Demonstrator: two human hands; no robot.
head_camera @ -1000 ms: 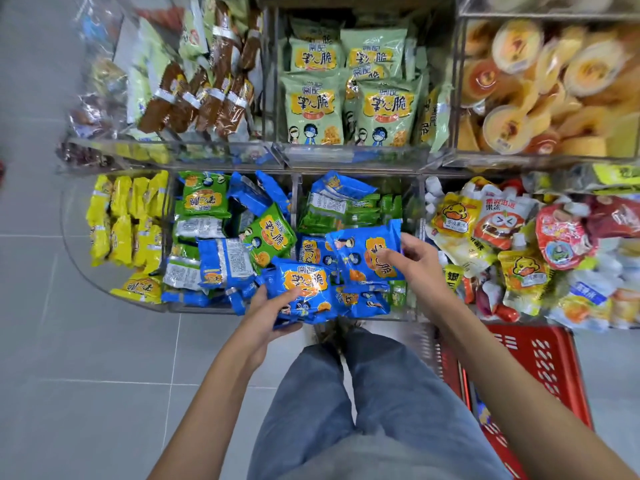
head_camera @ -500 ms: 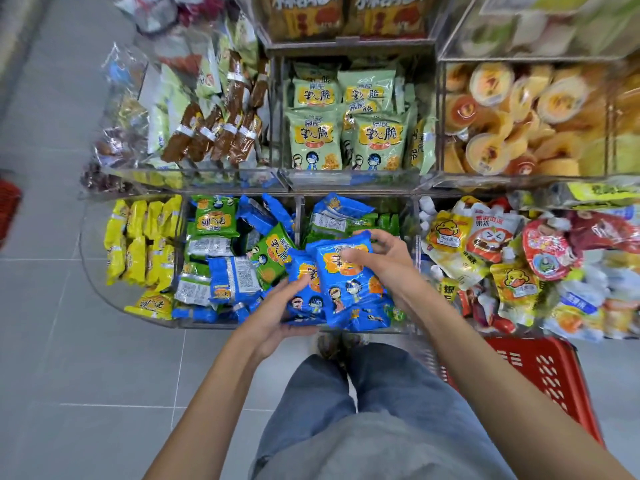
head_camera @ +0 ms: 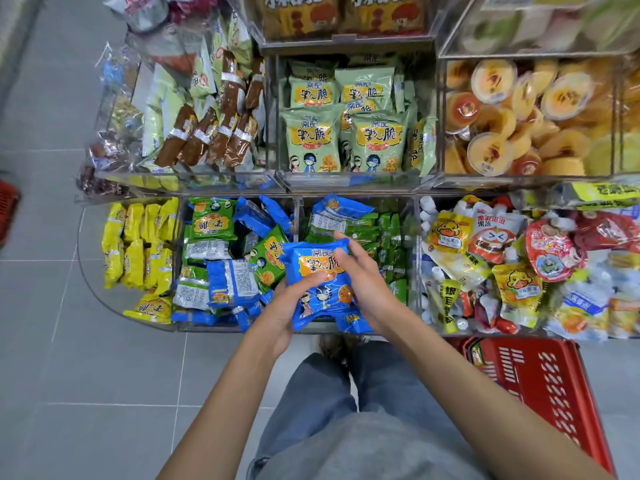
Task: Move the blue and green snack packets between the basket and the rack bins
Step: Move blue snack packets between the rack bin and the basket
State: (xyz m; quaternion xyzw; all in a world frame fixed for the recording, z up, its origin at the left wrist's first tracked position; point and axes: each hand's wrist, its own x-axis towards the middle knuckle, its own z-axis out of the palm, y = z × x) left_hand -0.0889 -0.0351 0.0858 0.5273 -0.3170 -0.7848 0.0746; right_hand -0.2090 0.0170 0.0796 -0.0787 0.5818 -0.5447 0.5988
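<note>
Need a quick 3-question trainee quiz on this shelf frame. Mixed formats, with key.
1. True or false: the red basket stands on the floor at the person's right.
2. What do the left hand and the right hand hold together? A) a blue packet B) a yellow packet C) a jelly cup
3. Fill in: the upper middle bin holds pale ____ packets.
Key: 1 true; 2 A; 3 green.
</note>
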